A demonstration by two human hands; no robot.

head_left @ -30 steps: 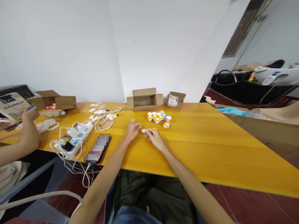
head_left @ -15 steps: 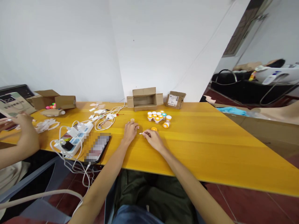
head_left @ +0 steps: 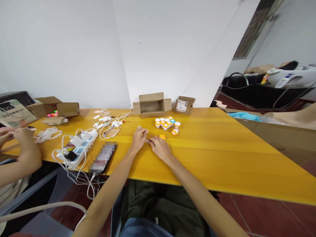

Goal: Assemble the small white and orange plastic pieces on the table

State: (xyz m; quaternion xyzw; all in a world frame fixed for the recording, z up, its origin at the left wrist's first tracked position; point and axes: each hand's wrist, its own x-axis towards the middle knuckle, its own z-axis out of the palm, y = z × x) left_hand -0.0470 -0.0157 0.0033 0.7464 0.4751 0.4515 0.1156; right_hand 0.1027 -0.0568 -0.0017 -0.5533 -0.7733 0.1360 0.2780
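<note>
My left hand (head_left: 139, 139) rests over the yellow table (head_left: 222, 148), its fingers curled and close together; whatever lies between them is too small to name. Just right of it, my right hand (head_left: 159, 146) pinches a small whitish piece (head_left: 147, 141) at its fingertips, near the left fingers. An orange cap (head_left: 162, 137) lies just beyond the right hand. Farther back stand several small white jars (head_left: 165, 126) with orange rims, one with a teal rim (head_left: 172, 121). One more jar (head_left: 175, 132) lies tipped beside them.
Two open cardboard boxes (head_left: 151, 114) (head_left: 184, 112) stand by the wall. To my left are a power strip (head_left: 82, 149), a phone (head_left: 103, 158), white cables and small parts. Another person's arm (head_left: 27, 148) is at the far left, near a third box (head_left: 66, 109).
My right hand has shifted slightly left, and the small piece in it is closer to my left fingers. At the far left, the other person's hands have come closer together.
</note>
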